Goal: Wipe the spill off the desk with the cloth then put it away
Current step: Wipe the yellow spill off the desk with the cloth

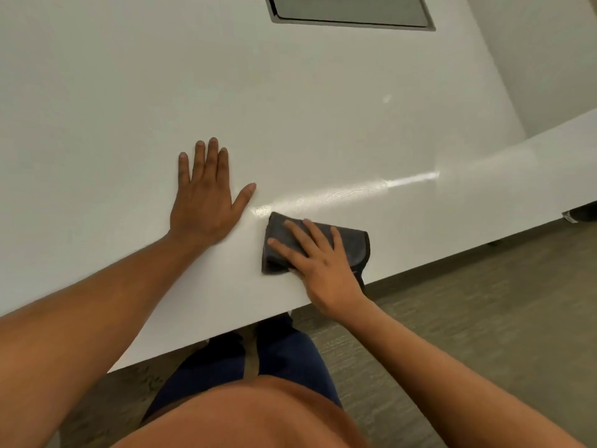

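Note:
A dark grey folded cloth (pixel 352 242) lies on the white desk (pixel 290 108) close to its front edge. My right hand (pixel 319 263) presses flat on top of the cloth, fingers spread over it. A wet, shiny streak (pixel 349 190) runs across the desk just beyond the cloth, from near my left thumb out to the right. My left hand (pixel 206 198) rests palm down on the bare desk to the left of the cloth, fingers apart, holding nothing.
A dark rectangular hatch (pixel 352 9) is set into the desk at the far side. The desk's front edge runs diagonally; grey floor (pixel 484 318) lies below on the right. My legs stand under the edge.

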`<state>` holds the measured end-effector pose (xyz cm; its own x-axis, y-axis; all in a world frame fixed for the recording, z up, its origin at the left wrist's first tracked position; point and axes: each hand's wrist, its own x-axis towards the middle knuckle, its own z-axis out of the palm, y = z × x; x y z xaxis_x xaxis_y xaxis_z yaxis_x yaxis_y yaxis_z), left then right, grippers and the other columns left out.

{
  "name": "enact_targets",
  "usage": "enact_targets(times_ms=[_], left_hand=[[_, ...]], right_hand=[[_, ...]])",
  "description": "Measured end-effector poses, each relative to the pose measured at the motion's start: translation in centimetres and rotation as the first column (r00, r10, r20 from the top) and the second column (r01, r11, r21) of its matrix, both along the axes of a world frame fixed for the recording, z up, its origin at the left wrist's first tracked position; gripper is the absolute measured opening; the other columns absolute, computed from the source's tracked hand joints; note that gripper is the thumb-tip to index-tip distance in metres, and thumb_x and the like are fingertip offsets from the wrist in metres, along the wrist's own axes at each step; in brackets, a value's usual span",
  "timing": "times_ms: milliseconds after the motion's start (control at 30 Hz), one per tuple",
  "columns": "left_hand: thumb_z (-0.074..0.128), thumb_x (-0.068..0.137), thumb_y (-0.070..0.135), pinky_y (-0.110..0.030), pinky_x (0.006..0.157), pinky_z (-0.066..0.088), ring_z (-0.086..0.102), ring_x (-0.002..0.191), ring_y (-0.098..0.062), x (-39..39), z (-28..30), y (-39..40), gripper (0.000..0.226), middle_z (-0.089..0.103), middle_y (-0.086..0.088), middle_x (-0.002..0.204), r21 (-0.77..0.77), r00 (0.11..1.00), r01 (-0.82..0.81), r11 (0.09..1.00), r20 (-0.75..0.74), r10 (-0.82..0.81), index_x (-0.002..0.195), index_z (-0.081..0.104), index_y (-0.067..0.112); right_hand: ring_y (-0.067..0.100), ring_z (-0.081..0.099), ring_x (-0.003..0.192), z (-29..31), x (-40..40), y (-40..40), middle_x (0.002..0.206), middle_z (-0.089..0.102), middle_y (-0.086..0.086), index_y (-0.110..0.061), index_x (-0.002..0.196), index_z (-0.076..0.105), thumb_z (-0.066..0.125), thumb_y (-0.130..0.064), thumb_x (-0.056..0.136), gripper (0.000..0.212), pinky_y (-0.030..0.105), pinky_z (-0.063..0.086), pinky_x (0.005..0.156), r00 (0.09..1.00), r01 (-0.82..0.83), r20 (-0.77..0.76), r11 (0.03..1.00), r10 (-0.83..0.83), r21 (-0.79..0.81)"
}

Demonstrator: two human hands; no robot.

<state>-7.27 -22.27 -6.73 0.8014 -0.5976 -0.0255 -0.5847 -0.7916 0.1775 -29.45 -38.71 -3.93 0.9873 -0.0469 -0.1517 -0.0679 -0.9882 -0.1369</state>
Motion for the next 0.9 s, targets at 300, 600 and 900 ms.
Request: enact_targets(times_ms=[300,600,900], left_hand=[[0.011,0.106,0.071,-0.059,0.134,0.002,0.003,0.167,-0.036,-0.2,0.1,0.0,0.093,0.009,-0.018,0.179,0.002,1.0,0.007,1.0,-0.003,-0.007,0.167,0.014,0.001],[0.012,0.105,0.07,-0.061,0.134,0.004,0.007,0.166,-0.038,-0.3,0.0,-0.1,0.094,0.013,-0.021,0.177,-0.01,1.0,0.013,1.0,0.008,-0.013,0.165,0.018,-0.002],[0.014,0.103,0.073,-0.06,0.134,0.003,0.006,0.166,-0.037,-0.3,0.1,-0.3,0.098,0.013,-0.02,0.178,-0.008,1.0,0.012,1.0,0.011,-0.012,0.165,0.018,-0.002]], right_hand=[[0.031,0.016,0.16,1.3,-4.3,-15.2,0.173,0.024,0.004,-0.048,0.16,0.027,0.051,-0.022,0.108,0.063,0.067,0.02,0.122,0.969,0.243,-0.035,0.97,-0.244,-0.012],[0.032,0.019,0.159,-0.2,3.4,-6.4,0.172,0.026,0.003,-0.045,0.16,0.031,0.05,-0.029,0.107,0.058,0.067,0.02,0.121,0.952,0.293,0.086,0.956,-0.292,-0.002],[0.022,0.014,0.161,1.5,-7.4,-11.6,0.173,0.021,-0.008,-0.051,0.157,0.033,0.06,-0.012,0.102,0.073,0.064,0.015,0.126,0.975,0.224,-0.019,0.969,-0.223,0.102]])
